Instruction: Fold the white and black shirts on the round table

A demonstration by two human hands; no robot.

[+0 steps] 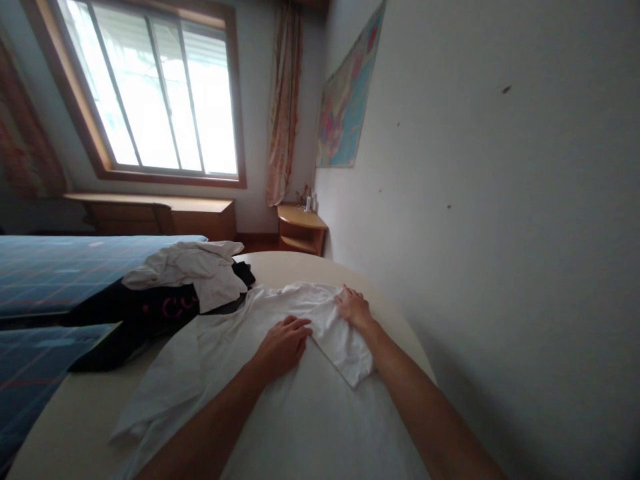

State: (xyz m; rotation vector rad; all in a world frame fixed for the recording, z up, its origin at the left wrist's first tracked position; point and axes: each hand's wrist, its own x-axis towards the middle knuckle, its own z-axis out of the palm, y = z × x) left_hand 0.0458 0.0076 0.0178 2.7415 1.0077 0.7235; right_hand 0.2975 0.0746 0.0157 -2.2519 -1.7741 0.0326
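Observation:
A white T-shirt [305, 413] lies spread on a round cream table [400, 313]. Its right-hand sleeve [345, 353] is turned inward over the body, while the left-hand sleeve [155, 400] stretches out to the side. My left hand [285, 343] rests on the shirt beside the edge of the turned-in sleeve, its fingers extended and lying on the cloth. At the shirt's upper right edge, my right hand [354, 307] presses on the fabric with its fingers apart. My forearms cover parts of the shirt.
Left of the shirt, a crumpled light garment [190, 267] lies over black clothing [135, 327] that hangs from table to bed. The bed has a blue plaid cover [60, 273]. A wall [500, 267] runs along the right, and a corner shelf [300, 220] stands behind the table.

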